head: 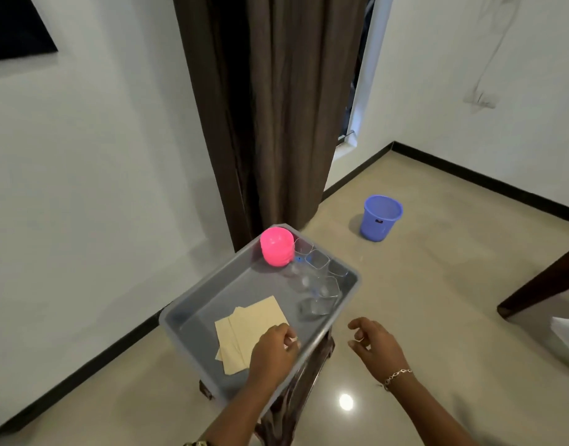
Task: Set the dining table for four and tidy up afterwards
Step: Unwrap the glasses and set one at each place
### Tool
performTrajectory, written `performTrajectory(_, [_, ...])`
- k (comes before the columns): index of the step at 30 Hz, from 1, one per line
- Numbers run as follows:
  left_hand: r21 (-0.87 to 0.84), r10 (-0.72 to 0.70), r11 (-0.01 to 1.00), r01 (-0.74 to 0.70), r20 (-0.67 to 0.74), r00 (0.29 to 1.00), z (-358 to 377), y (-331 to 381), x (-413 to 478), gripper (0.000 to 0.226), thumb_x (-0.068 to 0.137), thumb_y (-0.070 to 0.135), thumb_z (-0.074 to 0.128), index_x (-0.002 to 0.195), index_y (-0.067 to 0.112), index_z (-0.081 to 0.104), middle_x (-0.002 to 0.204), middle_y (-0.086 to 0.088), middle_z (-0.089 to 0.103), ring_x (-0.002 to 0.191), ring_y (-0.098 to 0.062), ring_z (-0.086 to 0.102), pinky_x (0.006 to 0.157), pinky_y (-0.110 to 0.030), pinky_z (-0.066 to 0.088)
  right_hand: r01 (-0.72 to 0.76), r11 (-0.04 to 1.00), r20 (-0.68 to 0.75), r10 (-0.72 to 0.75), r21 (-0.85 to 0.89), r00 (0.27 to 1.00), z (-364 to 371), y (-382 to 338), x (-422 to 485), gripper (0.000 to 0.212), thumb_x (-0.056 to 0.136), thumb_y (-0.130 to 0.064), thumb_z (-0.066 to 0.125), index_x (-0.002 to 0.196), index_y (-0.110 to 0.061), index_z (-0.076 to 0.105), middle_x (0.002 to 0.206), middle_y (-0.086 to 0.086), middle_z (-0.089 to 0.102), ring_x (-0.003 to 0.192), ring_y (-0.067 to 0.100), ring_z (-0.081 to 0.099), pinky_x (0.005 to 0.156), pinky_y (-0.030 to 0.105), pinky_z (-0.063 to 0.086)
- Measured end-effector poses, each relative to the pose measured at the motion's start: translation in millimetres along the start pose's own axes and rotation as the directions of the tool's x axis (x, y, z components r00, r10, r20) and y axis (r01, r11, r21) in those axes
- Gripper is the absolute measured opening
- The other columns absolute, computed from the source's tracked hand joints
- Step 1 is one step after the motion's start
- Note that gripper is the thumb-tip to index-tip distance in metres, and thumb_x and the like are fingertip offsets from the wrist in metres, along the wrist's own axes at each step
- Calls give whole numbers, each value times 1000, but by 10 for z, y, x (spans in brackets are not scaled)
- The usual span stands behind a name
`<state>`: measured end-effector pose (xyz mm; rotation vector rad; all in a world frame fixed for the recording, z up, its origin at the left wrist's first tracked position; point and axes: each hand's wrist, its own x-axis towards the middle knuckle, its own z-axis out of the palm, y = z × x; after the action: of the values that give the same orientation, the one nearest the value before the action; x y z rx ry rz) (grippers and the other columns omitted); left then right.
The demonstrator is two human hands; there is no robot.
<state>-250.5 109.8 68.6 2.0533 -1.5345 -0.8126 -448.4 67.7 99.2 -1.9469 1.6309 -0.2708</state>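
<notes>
A person looks down at a grey plastic tray (193,304) perched on a small stand, with both bare hands reaching forward.

The main risk is the tray itself: it sits on a narrow support and overhangs it, so a downward press or a tug from the left hand (274,350) at the near edge could tip it. That would send the clear glasses (320,281), standing close together just beyond and between the two hands, sliding or toppling. The thin napkins (249,328) could also come up unevenly, leaving some behind or dropping them on the floor.

The left hand reaches into the near part of the tray, knuckles up, fingers curled down onto the near corner of the beige napkin stack. It looks to be pinching or about to pinch the top sheets, though whether it grips them cannot be told. The right hand (371,344), with a bracelet at the wrist, hovers outside the tray's right rim, loosely open with fingers half curled, holding nothing.

Far beyond the left hand, at the tray's back corner, stands a stack of pink bowls (276,246). A blue bin (381,217) stands on the floor well beyond the right hand.
</notes>
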Motion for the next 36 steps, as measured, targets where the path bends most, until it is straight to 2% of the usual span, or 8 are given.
performTrajectory(4, [-37,-61,997,64,69,996,-30,-168,240,16,89,27,60,103,18,57,94,8,54,82,-7,49,66,-14,30,-107,993,8,107,51,994,31,61,373,17,85,-12,61,98,-22,56,84,2,57,74,12,56,59,13,34])
performTrajectory(8, [-33,-111,993,117,142,984,-17,-259,490,21,87,30,64,97,26,46,95,7,51,82,-7,47,67,-13,31,-184,977,-17,187,105,982,-4,180,770,21,85,-9,61,105,-12,61,82,6,62,78,19,59,64,21,38])
performTrajectory(12, [-12,-131,991,135,172,976,40,-169,866,29,85,28,66,108,19,51,105,4,53,99,-11,53,78,-16,37,-206,971,6,207,123,978,-64,303,1236,25,84,-9,63,108,-10,60,83,7,62,78,20,58,67,24,39])
performTrajectory(19, [103,-160,985,137,278,947,320,20,1485,51,85,29,67,129,16,43,133,1,47,121,-14,46,96,-19,36,-203,976,86,196,77,977,-116,654,1928,32,79,-8,65,110,-13,58,95,4,61,81,14,54,71,26,46])
performTrajectory(22, [142,-165,982,125,325,931,480,52,1695,68,82,27,69,139,17,33,142,0,39,130,-16,39,104,-25,34,-190,979,141,180,67,974,-59,804,2152,44,78,-10,67,120,-12,53,113,10,58,94,20,56,79,27,46])
performTrajectory(27, [243,-180,966,89,382,906,737,-46,1896,89,77,33,74,146,21,19,147,1,30,131,-20,38,105,-29,36,-105,990,258,77,97,963,144,854,2467,67,73,-6,72,133,-9,41,129,12,45,115,29,49,90,30,41])
performTrajectory(32, [123,-135,988,90,438,889,989,-126,2026,96,70,36,79,145,27,19,143,6,35,128,-17,41,102,-27,38,-54,976,222,6,210,975,396,963,2616,72,68,-14,79,130,-8,43,127,10,50,114,27,51,89,27,42])
performTrajectory(36, [16,-96,995,99,435,895,1140,-137,2094,87,69,36,79,140,27,29,140,10,39,124,-14,44,100,-25,40,-33,969,174,-10,244,985,498,1001,2639,70,65,-24,78,126,-8,47,121,9,57,112,27,53,92,29,42])
